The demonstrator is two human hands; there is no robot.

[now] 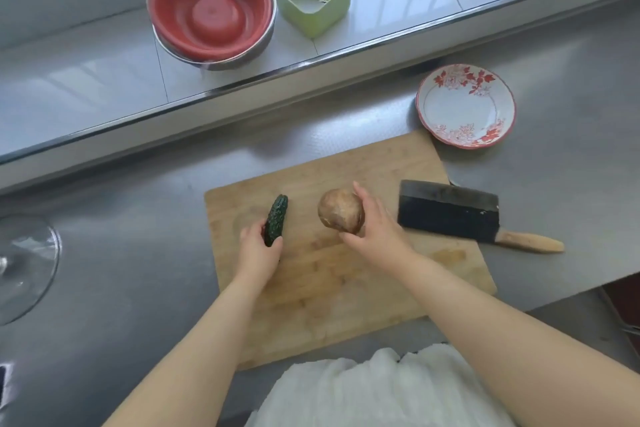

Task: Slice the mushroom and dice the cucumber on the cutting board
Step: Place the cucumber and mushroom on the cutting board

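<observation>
**Both vegetables in hand, nothing cut yet**

Nearest, on the cutting board (pixel 346 281), the left hand (pixel 258 255) curls its fingers round the lower end of the cucumber (pixel 276 219). The right hand (pixel 375 230) cups the whole mushroom (pixel 337 209) between thumb and fingers. This looks like the placing step. Next, the right hand must let go and take the cleaver (pixel 450 215), lying just beyond. Farther off stands a flowered plate (pixel 465 106).

Dark green cucumber (pixel 276 219), brown mushroom (pixel 340 210)
</observation>
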